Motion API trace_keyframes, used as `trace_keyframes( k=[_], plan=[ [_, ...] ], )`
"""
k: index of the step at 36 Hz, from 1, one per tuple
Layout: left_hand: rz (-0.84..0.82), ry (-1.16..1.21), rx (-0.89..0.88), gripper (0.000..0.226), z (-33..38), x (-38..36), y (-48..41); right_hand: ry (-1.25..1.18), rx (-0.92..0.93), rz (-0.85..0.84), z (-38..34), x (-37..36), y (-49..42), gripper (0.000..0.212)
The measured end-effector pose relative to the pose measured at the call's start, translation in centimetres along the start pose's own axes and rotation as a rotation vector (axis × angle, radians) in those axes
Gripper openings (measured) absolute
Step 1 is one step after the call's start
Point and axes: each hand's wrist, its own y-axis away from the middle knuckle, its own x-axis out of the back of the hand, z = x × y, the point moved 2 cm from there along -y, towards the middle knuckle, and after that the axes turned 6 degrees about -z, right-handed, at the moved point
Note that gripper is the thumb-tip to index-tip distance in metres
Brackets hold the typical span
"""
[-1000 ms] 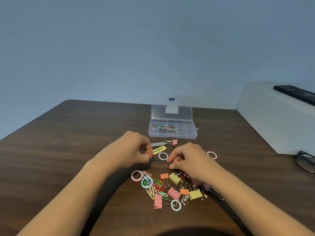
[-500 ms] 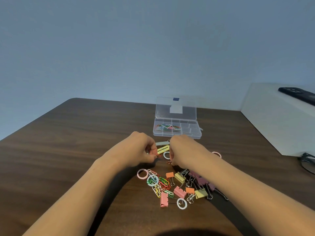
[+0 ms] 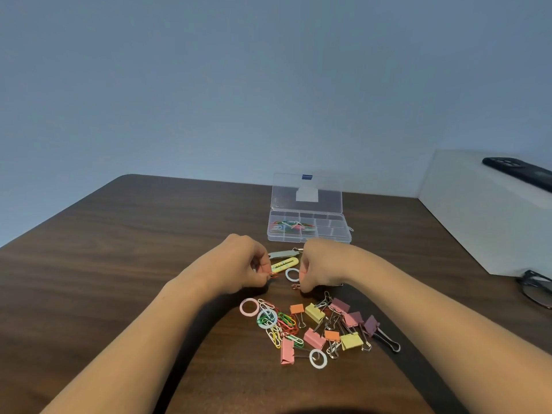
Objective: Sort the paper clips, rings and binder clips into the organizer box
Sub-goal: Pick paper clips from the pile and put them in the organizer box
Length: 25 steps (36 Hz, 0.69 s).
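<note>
A clear organizer box (image 3: 309, 238) stands open on the brown table (image 3: 119, 264), with coloured paper clips (image 3: 291, 227) in a left compartment. My left hand (image 3: 239, 264) pinches a small red paper clip (image 3: 273, 275) at its fingertips. My right hand (image 3: 321, 268) is curled over the table just right of it, and its fingertips pinch another red paper clip (image 3: 295, 286). Between the hands lie a white ring (image 3: 291, 274), a yellow clip (image 3: 285, 264) and a grey clip (image 3: 282, 253). Nearer me lies a pile of paper clips (image 3: 279, 324), binder clips (image 3: 343, 324) and rings (image 3: 318, 358).
A white block (image 3: 484, 222) stands at the right with a black phone (image 3: 519, 173) on top. Glasses (image 3: 537, 289) lie at the right edge. A pink ring (image 3: 249, 307) sits at the pile's left.
My right hand has moved up and left from the binder clip pile toward my left hand. The left hand has barely moved.
</note>
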Motion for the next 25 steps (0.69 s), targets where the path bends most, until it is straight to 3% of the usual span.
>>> trace_keyframes(
  k=[14,25],
  plan=[
    [0.004,0.02,-0.008,0.004,-0.1,0.0,0.0,0.103,0.083,0.154,-0.7,-0.5,1.0,0.016],
    [-0.001,0.031,-0.012,0.004,0.0,-0.3,-0.2,0.038,0.101,0.222,0.6,-1.2,1.5,0.011]
  ],
)
